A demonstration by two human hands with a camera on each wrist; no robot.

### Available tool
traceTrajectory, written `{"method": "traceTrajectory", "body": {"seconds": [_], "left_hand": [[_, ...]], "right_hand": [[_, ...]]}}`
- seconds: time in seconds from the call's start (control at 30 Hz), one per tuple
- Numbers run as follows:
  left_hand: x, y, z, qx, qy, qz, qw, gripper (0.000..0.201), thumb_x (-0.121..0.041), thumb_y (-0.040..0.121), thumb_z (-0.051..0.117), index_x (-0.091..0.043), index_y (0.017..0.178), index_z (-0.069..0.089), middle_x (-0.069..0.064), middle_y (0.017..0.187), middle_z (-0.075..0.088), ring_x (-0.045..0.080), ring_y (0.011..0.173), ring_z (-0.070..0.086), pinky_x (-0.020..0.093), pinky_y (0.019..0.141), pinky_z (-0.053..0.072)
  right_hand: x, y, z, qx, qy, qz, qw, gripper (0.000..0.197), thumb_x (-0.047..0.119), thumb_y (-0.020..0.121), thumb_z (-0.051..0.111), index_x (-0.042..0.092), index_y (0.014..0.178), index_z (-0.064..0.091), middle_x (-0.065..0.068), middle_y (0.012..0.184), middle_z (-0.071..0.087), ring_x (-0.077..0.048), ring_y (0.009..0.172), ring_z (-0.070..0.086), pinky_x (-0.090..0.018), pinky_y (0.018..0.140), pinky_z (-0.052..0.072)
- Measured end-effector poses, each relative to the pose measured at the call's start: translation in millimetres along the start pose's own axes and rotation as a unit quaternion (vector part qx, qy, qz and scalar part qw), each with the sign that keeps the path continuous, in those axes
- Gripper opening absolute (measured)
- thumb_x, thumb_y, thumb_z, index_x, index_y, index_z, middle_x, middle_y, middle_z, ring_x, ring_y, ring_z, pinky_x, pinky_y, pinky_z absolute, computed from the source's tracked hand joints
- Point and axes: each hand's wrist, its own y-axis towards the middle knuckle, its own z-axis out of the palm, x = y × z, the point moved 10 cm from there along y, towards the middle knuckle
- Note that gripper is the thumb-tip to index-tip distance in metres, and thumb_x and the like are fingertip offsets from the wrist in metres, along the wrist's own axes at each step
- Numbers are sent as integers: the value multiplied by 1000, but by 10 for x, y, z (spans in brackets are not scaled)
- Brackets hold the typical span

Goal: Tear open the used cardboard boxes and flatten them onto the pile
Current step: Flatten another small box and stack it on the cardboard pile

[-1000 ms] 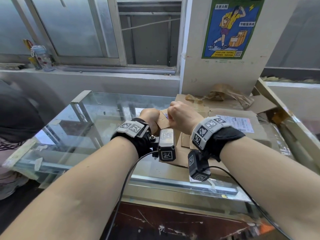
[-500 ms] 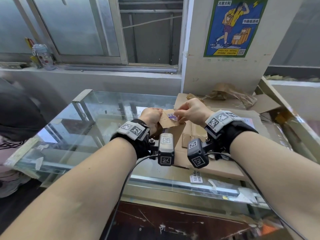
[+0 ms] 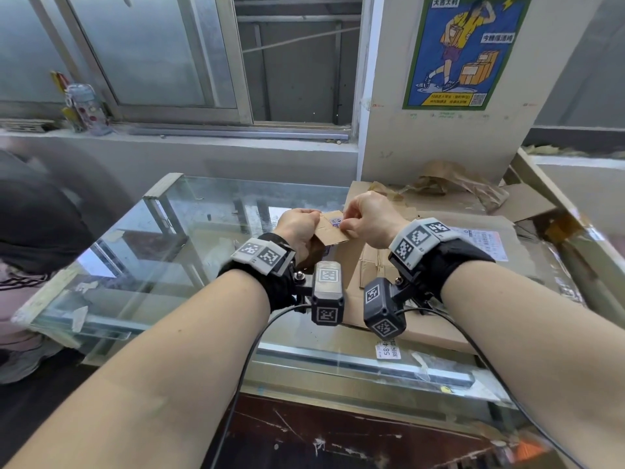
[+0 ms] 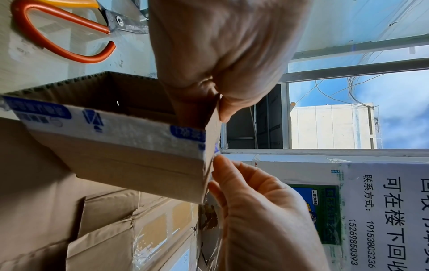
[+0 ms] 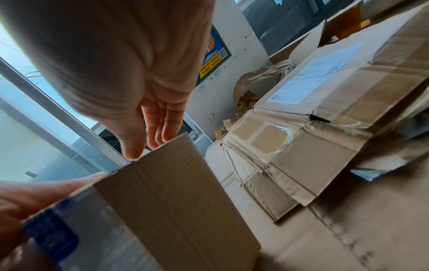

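A small brown cardboard box (image 3: 333, 236) with blue-printed tape is held above the glass counter, beside the pile of flattened cardboard (image 3: 453, 262). My left hand (image 3: 306, 225) grips its left end. In the left wrist view the box (image 4: 130, 152) is open at one end, and the left hand (image 4: 218, 102) has fingers inside, clamping a wall. My right hand (image 3: 345, 225) pinches the taped upper corner. In the right wrist view its thumb and fingers (image 5: 144, 146) meet at the far edge of the box (image 5: 176, 201).
Orange-handled scissors (image 4: 65, 36) lie on the counter by the box. The glass counter (image 3: 169, 252) stretches left. Crumpled brown paper (image 3: 449, 181) sits behind the pile by the wall. A bottle (image 3: 86, 108) stands on the sill. A seated person (image 3: 33, 225) is at the far left.
The hands have come apart from a tight two-fisted hold. The box is turned so its taped face shows, and the right hand has shifted to a pinch at the corner.
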Motion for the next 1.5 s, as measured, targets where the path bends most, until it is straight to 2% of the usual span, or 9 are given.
{"method": "traceTrajectory", "body": {"seconds": [0.2,0.43,0.63,0.83,1.17,1.3,1.37,1.43,1.5], "left_hand": [[-32,-13,22,14,7,16,1000,21,-5,100,42,-1,118,52,12,80,59,21,66,61,27,41,53],[-36,-26,66,26,24,21,999,26,-6,101,41,0,125,49,11,82,59,19,66,61,27,44,52],[-17,-30,47,30,10,18,999,27,-5,100,42,1,125,49,12,85,59,20,69,61,28,45,54],[-6,-36,21,32,3,13,999,28,-6,100,42,0,127,49,13,87,60,20,70,62,28,44,55],[-14,-81,-20,25,0,10,1000,28,-7,101,41,-1,128,49,12,86,59,22,69,61,29,37,52],[-29,-105,-52,16,-9,13,1000,26,-5,101,40,0,125,49,11,82,58,21,66,60,31,37,52],[-37,-115,-74,11,-12,15,1000,25,-5,100,41,0,124,50,11,81,59,21,66,60,31,39,53],[-42,-130,-97,9,-12,15,1000,23,-5,100,42,-1,121,51,11,81,60,21,66,61,31,40,54],[-39,-138,-119,6,-11,13,1000,17,-6,100,43,-6,114,53,11,81,60,20,66,62,31,40,54]], "right_hand": [[-114,45,-29,-21,19,33,999,16,18,89,64,3,91,69,-11,101,65,-23,90,60,-34,80,50],[-214,4,-91,-47,71,79,993,28,13,92,59,15,65,53,-14,94,66,-27,91,64,-42,85,53],[-351,-47,-69,-55,179,140,972,34,7,92,57,12,59,53,-7,69,60,-26,81,65,-42,84,55],[-463,-86,29,-61,278,184,941,28,9,93,57,9,65,55,-8,70,60,-22,74,63,-46,86,55],[-546,-156,129,-95,419,242,870,24,3,92,56,6,68,53,-11,77,57,-18,68,58,-38,83,53],[-608,-130,177,-112,444,251,853,8,0,87,59,2,80,57,-23,103,63,-33,97,65,-48,91,52],[-595,-158,201,-115,482,262,828,5,-5,87,56,-3,90,58,-27,109,62,-35,97,65,-46,83,56],[-584,-220,202,-117,506,272,810,14,-9,90,50,-9,103,54,-26,101,62,-28,76,68,-33,58,58],[-587,-261,193,-103,470,276,832,12,-8,95,43,-9,87,52,-20,78,62,-18,47,64,-23,39,51]]}}
